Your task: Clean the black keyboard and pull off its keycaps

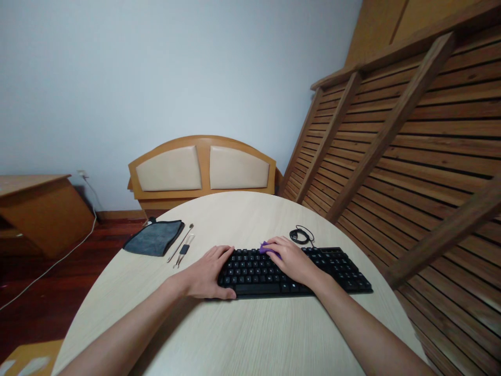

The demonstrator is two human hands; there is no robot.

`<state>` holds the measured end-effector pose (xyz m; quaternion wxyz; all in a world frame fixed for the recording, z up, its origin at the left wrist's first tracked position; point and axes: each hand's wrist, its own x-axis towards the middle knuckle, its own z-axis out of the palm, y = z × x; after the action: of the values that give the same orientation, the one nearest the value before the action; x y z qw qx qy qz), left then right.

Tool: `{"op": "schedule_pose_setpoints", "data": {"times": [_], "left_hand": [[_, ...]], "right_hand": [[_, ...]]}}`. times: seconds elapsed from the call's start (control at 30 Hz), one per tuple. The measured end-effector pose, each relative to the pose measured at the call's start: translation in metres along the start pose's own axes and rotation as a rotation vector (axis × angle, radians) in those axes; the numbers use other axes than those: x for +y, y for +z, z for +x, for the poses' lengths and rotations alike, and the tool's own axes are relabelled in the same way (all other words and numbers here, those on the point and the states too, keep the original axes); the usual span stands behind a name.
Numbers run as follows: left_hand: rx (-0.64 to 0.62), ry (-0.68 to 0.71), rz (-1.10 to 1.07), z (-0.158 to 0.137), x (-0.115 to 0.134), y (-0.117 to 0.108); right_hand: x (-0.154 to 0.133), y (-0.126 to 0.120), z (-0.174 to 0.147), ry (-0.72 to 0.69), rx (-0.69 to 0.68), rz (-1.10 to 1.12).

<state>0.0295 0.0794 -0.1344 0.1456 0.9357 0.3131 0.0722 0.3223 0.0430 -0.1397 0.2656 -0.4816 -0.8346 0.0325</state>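
A black keyboard (256, 277) lies flat on the round, pale wooden table (242, 334). My left hand (209, 271) grips its left end, thumb along the front edge and fingers toward the back edge. Over the upper middle keys, my right hand (291, 258) is closed on a soft purple lump (269, 249) pressed against the keyboard. Whether this lump is gel or cloth I cannot tell. Right of that hand, the number keys show, and a coiled black cable (299, 236) rests behind the keyboard.
Left of the keyboard lie a folded dark grey cloth (154, 237), a thin metal tool (180, 242) and a tweezer-like tool with a black band (185, 250). A wooden slatted frame (391, 141) leans along the right. A padded headboard (203, 167) stands behind the table.
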Motion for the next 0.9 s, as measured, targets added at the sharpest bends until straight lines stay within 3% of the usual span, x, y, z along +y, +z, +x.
{"op": "schedule_pose_setpoints", "data": {"times": [0.9], "left_hand": [[-0.011,-0.006,-0.044,-0.003,-0.006,-0.004]], "right_hand": [[0.007,-0.014,-0.002,-0.022,-0.057,-0.1]]}}
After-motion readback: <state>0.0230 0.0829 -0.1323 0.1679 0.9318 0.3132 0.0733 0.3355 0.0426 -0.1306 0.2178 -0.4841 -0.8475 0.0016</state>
